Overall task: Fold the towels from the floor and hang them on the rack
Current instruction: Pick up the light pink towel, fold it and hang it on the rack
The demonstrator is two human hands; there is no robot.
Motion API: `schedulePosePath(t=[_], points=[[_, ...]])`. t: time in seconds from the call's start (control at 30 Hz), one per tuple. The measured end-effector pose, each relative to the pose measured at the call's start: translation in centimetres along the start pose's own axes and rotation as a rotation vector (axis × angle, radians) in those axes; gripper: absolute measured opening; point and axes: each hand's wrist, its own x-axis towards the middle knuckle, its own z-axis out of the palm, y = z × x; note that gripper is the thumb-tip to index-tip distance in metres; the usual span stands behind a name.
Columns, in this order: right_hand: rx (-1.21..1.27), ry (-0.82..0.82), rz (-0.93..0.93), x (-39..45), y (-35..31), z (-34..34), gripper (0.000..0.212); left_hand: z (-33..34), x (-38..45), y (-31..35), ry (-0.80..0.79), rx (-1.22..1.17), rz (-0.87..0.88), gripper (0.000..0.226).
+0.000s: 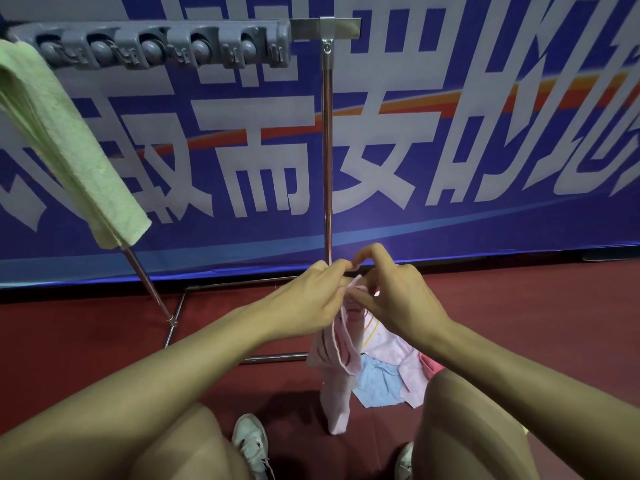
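Red floor (519,306) – blue banner (450,202) behind rack (327,150)

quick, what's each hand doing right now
Left hand: pinching the top edge of the pink towel.
Right hand: pinching the same towel's top edge.
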Motion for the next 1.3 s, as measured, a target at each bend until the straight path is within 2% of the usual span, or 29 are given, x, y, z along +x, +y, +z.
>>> schedulePosePath(t=[0.13, 0.3, 0.43, 0.6, 0.73, 0.93, 1.07, 1.3], points=[[0.003, -0.001, 0.045, -0.2, 0.2, 0.1, 0.044, 0.6, -0.2, 0.3, 0.007, -0.015, 0.028, 0.053], [0.058, -0.052, 0.033, 0.0, 0.0, 0.0, 0.037, 1.5, 0.3, 0.0, 0.193, -0.063, 0.046, 0.022], [0.077, -0.078, -0.021, 0.0, 0.5, -0.3, 0.032, 0.7, 0.3, -0.4, 0.153, -0.108, -0.025, 0.029], [0.057, 0.008, 0.101, -0.1, 1.0, -0.5, 0.020, 0.3, 0.3, -0.3, 0.108, -0.185, -0.065, 0.025], [0.044, 0.006, 0.075, 0.0, 1.1, -0.3, 0.018, 0.5, 0.1, -0.4, 0.069, -0.196, -0.078, 0.024], [-0.080, -0.033, -0.052, 0.0, 0.9, 0.0, 0.039, 0.3, 0.2, 0.0, 0.022, -0.176, -0.091, 0.036], [-0.192, -0.048, -0.106, 0.2, 1.0, 0.1, 0.022, 0.4, 0.5, 0.5, 0.014, -0.193, -0.122, 0.046], [-0.204, -0.054, -0.076, 0.4, 1.3, 0.0, 0.013, 0.5, 0.3, 0.6, 0.046, -0.146, -0.097, 0.042]])
